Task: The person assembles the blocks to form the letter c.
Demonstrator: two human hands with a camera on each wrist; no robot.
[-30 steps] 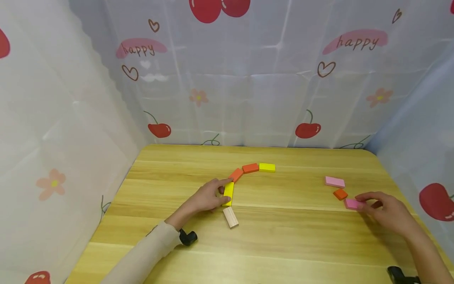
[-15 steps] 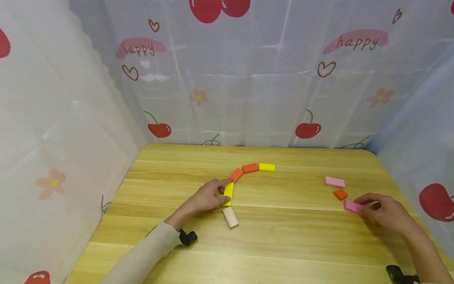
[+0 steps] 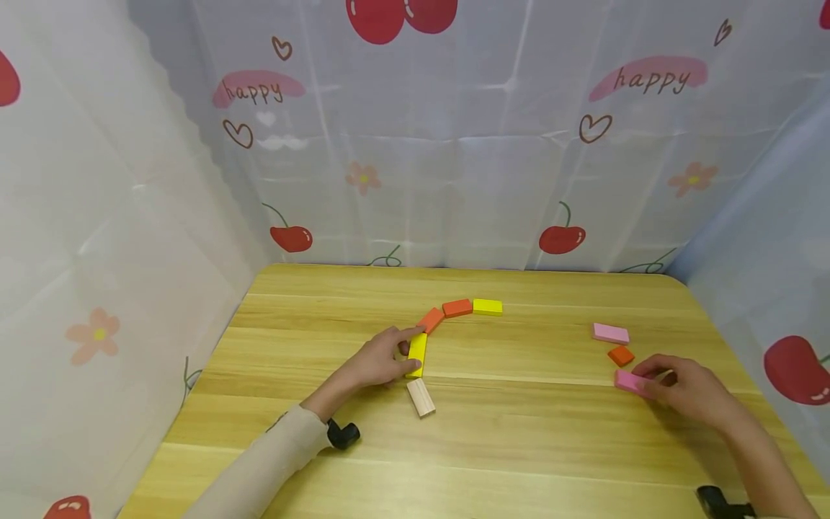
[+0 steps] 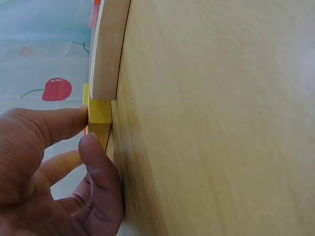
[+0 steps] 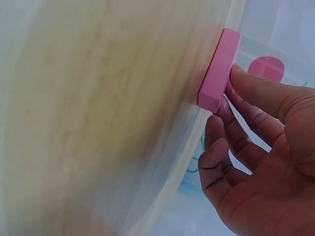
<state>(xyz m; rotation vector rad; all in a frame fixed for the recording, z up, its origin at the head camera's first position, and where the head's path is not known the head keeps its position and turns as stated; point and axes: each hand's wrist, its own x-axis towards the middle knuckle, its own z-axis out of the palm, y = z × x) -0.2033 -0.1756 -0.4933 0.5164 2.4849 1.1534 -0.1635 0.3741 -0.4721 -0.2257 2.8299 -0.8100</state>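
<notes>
My left hand (image 3: 379, 357) is at a yellow block (image 3: 417, 355) lying on the table, its thumb on the near part and its index finger reaching the far end. In the left wrist view the fingers are close about the yellow block (image 4: 100, 114), beside a plain wooden block (image 4: 109, 49). My right hand (image 3: 689, 389) pinches a bright pink block (image 3: 629, 383) at its right end, low over the tabletop. The right wrist view shows the thumb against the pink block's (image 5: 219, 71) face, with other fingers behind it.
From the yellow block, two orange blocks (image 3: 431, 321) and another yellow block (image 3: 488, 307) curve away to the right. The plain wooden block (image 3: 421, 398) lies nearer. A light pink block (image 3: 610, 333) and a small orange block (image 3: 621, 355) lie at right. Printed curtains (image 3: 415, 144) surround the wooden table (image 3: 519, 447).
My right hand has slid the bright pink block a little left and nearer, away from the small orange block. The left hand has stayed in place.
</notes>
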